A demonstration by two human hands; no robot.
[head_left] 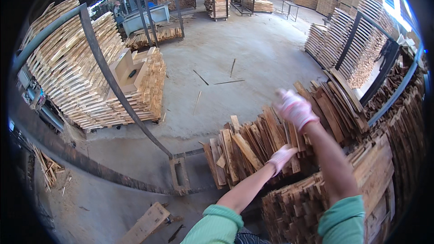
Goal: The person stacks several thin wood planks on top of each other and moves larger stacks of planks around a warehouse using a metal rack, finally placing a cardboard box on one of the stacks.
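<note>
A long row of rough wooden boards leans on edge in front of me. My left hand, in a pale pink and white glove, is at the near ends of these boards, its fingers closed around the end of one wooden board. Higher and farther right, my right hand in a matching glove is raised over the row. Motion blurs its fingers, so I cannot see whether they hold anything. Darker boards stand just right of that hand.
Stacked boards lie close below my arms. A curved dark metal frame crosses the left side, before a tall wood stack and an open cardboard box. Loose sticks lie on the concrete floor. More stacks stand far right.
</note>
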